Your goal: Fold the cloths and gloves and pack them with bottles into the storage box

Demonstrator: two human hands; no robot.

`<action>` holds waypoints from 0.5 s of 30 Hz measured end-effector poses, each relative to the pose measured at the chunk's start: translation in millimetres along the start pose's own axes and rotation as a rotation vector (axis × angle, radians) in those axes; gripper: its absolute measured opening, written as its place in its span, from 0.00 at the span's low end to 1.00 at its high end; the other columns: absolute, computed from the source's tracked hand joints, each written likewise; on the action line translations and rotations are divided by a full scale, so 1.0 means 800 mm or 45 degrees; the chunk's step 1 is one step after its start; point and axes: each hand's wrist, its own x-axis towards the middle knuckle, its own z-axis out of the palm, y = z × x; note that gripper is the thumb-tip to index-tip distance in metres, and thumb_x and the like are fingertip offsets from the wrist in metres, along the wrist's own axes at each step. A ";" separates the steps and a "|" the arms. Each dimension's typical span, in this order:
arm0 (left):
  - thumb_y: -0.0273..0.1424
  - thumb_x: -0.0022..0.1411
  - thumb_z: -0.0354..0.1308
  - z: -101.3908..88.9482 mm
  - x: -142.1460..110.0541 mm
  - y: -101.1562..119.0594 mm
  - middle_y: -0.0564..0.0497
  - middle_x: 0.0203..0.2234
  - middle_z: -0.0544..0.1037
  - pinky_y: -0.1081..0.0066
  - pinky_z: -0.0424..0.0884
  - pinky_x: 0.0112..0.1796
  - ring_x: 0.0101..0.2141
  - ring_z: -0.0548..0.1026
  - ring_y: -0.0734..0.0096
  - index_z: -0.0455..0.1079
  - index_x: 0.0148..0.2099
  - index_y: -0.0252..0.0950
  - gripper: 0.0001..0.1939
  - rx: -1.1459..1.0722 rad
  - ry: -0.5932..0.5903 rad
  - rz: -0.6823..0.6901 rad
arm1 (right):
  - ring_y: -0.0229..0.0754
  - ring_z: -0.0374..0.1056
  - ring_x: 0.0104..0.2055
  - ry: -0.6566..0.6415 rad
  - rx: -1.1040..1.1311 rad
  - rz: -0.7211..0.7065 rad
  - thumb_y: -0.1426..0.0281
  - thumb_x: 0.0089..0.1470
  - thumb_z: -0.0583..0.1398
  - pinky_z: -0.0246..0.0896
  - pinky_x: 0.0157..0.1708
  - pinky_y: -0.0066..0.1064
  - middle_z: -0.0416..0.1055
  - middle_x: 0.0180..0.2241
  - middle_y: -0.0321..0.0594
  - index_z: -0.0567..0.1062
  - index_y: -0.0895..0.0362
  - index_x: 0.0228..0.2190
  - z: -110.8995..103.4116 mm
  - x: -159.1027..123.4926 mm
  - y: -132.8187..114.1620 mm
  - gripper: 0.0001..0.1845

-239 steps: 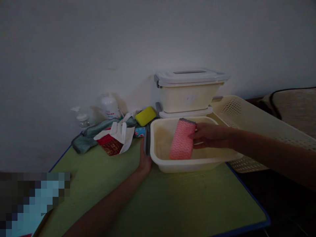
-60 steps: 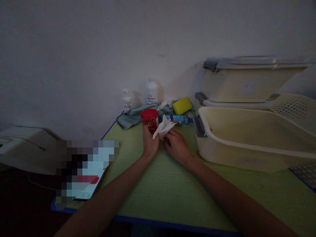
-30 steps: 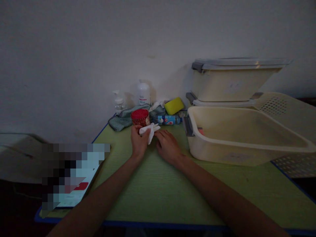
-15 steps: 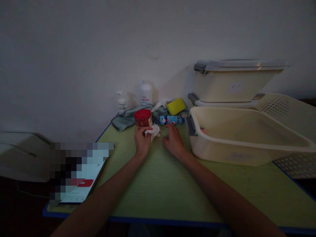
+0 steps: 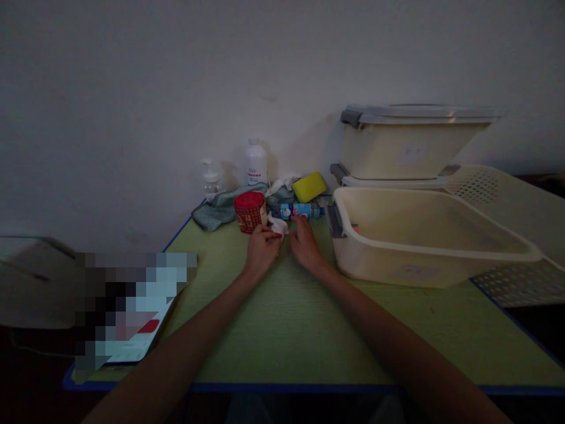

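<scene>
tissue (image 5: 276, 224) partly hidden, tub label (image 5: 415, 272) illegible; screen (image 5: 129, 348) partly pixelated

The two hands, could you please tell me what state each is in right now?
Left hand: closed, holding the white tissue.
Right hand: partly open, beside the tissue.

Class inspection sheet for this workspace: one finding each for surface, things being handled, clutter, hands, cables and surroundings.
Surface: green tabletop, blue edging
Things: crumpled white tissue beside red patterned pack
Clutter: blue-labelled bottle on its side, yellow sponge, grey-green cloth
Hands: left hand pinches tissue; right hand near it, grip unclear
Cables: thin cord, lower left
Surroundings: wall behind; open bin and lidded bin at right
</scene>
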 end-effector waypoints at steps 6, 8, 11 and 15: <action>0.17 0.40 0.56 -0.002 -0.001 0.000 0.52 0.24 0.69 0.66 0.68 0.39 0.30 0.70 0.68 0.73 0.19 0.36 0.10 0.061 -0.115 0.034 | 0.46 0.50 0.61 0.058 -0.089 0.058 0.84 0.45 0.47 0.48 0.58 0.45 0.57 0.57 0.54 0.60 0.63 0.53 -0.005 0.011 -0.004 0.31; 0.16 0.39 0.55 -0.002 -0.002 0.001 0.53 0.21 0.68 0.68 0.68 0.36 0.27 0.69 0.70 0.71 0.17 0.36 0.10 0.078 -0.148 0.043 | 0.48 0.44 0.64 0.063 -0.130 0.073 0.85 0.45 0.47 0.45 0.59 0.46 0.53 0.59 0.55 0.60 0.65 0.54 -0.007 0.017 -0.006 0.32; 0.15 0.39 0.53 -0.002 -0.003 0.004 0.55 0.18 0.66 0.72 0.66 0.30 0.24 0.67 0.72 0.66 0.14 0.35 0.12 0.099 -0.177 0.044 | 0.52 0.38 0.65 0.043 -0.190 0.092 0.85 0.44 0.48 0.41 0.60 0.49 0.49 0.62 0.55 0.58 0.66 0.56 -0.009 0.025 -0.008 0.34; 0.13 0.39 0.49 -0.003 -0.003 0.006 0.55 0.19 0.65 0.73 0.65 0.29 0.24 0.67 0.73 0.65 0.15 0.35 0.13 0.121 -0.143 0.011 | 0.56 0.38 0.65 -0.007 -0.338 0.095 0.83 0.46 0.51 0.40 0.59 0.56 0.50 0.61 0.53 0.58 0.63 0.57 -0.014 0.028 -0.010 0.34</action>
